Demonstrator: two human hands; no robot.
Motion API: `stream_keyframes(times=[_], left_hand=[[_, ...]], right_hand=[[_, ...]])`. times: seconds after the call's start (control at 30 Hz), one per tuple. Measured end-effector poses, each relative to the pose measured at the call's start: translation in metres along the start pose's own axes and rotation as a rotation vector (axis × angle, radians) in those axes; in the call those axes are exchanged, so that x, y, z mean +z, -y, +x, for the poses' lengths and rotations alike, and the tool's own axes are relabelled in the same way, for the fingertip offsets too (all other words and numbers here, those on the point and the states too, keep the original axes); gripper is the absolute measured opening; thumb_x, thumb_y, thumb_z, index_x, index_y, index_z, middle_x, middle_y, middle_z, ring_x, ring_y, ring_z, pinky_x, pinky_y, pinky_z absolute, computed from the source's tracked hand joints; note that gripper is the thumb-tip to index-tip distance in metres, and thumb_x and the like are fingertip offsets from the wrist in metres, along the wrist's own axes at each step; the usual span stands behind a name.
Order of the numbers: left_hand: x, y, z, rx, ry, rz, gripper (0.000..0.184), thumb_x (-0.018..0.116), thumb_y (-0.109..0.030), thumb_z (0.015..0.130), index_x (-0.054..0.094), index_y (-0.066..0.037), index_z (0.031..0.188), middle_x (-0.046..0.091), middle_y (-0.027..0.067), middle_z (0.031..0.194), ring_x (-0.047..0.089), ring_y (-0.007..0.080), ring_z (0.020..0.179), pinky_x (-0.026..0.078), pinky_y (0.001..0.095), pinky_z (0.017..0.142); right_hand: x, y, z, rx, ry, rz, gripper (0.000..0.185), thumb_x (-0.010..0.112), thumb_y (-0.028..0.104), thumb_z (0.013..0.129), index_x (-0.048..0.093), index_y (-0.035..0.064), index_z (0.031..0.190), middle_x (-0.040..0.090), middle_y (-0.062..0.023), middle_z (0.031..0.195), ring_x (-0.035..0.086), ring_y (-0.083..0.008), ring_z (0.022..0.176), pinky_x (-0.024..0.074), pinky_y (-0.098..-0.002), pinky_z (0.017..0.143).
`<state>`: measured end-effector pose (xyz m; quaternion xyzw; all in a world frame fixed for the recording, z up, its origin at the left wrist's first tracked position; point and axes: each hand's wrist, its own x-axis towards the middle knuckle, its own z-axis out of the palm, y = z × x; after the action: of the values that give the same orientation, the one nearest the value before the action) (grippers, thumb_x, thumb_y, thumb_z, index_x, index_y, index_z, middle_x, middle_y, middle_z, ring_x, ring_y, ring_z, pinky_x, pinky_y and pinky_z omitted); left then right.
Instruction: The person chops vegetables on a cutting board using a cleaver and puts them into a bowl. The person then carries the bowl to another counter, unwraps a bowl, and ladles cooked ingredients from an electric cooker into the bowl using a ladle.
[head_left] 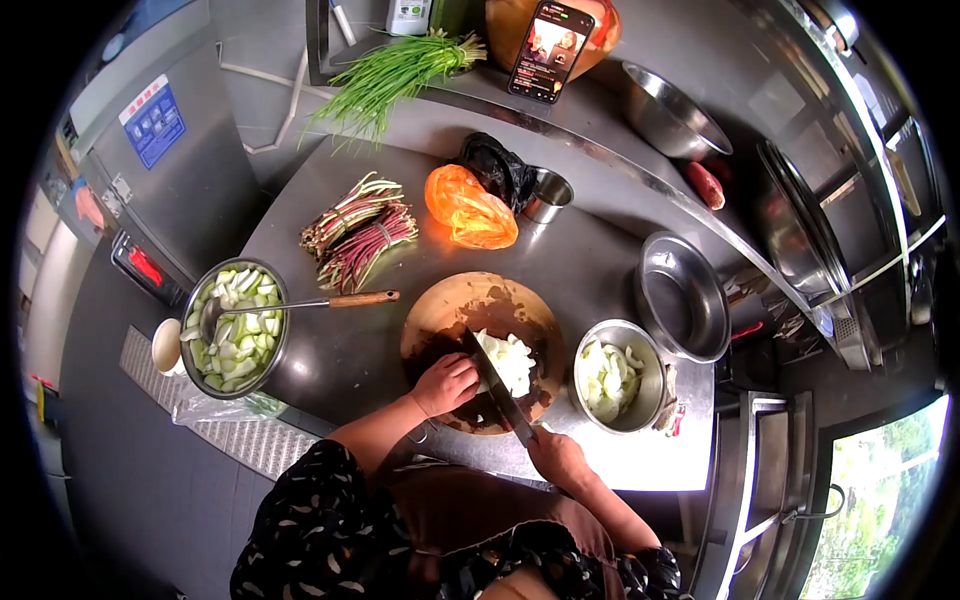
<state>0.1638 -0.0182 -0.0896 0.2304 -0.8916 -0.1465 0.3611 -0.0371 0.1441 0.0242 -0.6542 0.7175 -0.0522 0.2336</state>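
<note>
My right hand [560, 458] grips the handle of a broad kitchen knife [506, 398], its blade slanting up and left across a round wooden cutting board [524, 292]. A pile of chopped pale white vegetable [510, 363] lies right of the blade. Left of the blade, my left hand [447, 385] rests on the board with bent fingers close to the steel; whatever is under them is hidden. Beside the board on the right stands a steel bowl [657, 378] of pale cut pieces [608, 380].
Left, a steel bowl [283, 350] holds green-white chunks and a wooden-handled ladle [362, 299]. Behind the board are bundled reddish stalks [366, 232], an orange bag [470, 208], a black bag [497, 170] and a steel cup [549, 196]. A steel basin [684, 298] stands right; a phone [551, 52] leans on the shelf.
</note>
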Motion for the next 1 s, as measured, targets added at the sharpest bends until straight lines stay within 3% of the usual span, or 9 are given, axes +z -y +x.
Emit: stream_keyframes(times=[0.03,0.23,0.4,0.57,0.7,1.0], left_hand=[[-0.001,0.001,0.0,0.0,-0.002,0.004,0.019,0.064,-0.017,0.078,0.059,-0.007,0.093,0.058,0.0077,0.101,0.055,0.0252,0.101,0.042,0.0393,0.094],[0.003,0.001,0.001,0.068,-0.072,0.035,0.017,0.065,-0.017,0.077,0.058,-0.007,0.09,0.058,0.0077,0.099,0.055,0.026,0.1,0.042,0.0388,0.094],[0.0,0.002,0.0,0.005,0.032,0.005,0.017,0.064,-0.018,0.079,0.059,-0.008,0.09,0.059,0.0074,0.101,0.055,0.0243,0.099,0.042,0.0389,0.094],[0.005,0.003,-0.002,0.062,-0.054,0.021,0.017,0.065,-0.017,0.077,0.059,-0.007,0.09,0.058,0.008,0.099,0.055,0.0257,0.097,0.043,0.0386,0.091],[0.0,0.0,-0.001,0.012,-0.032,0.015,0.017,0.065,-0.018,0.078,0.059,-0.009,0.091,0.057,0.0064,0.098,0.054,0.0251,0.098,0.042,0.038,0.092],[-0.009,-0.004,-0.002,-0.031,-0.032,-0.15,0.011,0.06,-0.009,0.078,0.056,-0.005,0.088,0.057,0.0104,0.097,0.055,0.0309,0.096,0.043,0.0397,0.09]], right_hand=[[0.005,-0.001,0.005,0.003,-0.036,0.018,0.021,0.051,0.025,0.089,0.054,0.0051,0.093,0.061,-0.0225,0.07,0.06,-0.0427,0.068,0.0474,-0.0518,0.062],[-0.017,0.0,-0.01,-0.028,-0.03,0.029,0.021,0.051,0.026,0.089,0.055,0.0068,0.096,0.062,-0.0212,0.07,0.06,-0.0425,0.067,0.0476,-0.0507,0.061],[0.006,-0.003,0.006,-0.005,-0.02,-0.017,0.021,0.05,0.027,0.09,0.055,0.0065,0.094,0.062,-0.0218,0.071,0.06,-0.0424,0.068,0.0479,-0.0507,0.061],[-0.024,0.003,-0.012,-0.039,-0.013,0.013,0.022,0.049,0.027,0.091,0.055,0.0064,0.094,0.062,-0.0216,0.071,0.061,-0.0425,0.068,0.0484,-0.0509,0.061],[0.01,-0.001,0.012,0.006,0.056,-0.088,0.024,0.046,0.028,0.091,0.056,0.0087,0.101,0.064,-0.0209,0.073,0.063,-0.0406,0.069,0.051,-0.0508,0.063],[-0.007,0.008,0.012,0.015,0.006,-0.028,0.024,0.049,0.028,0.09,0.057,0.007,0.098,0.063,-0.0222,0.071,0.061,-0.0417,0.069,0.0483,-0.0512,0.063]])
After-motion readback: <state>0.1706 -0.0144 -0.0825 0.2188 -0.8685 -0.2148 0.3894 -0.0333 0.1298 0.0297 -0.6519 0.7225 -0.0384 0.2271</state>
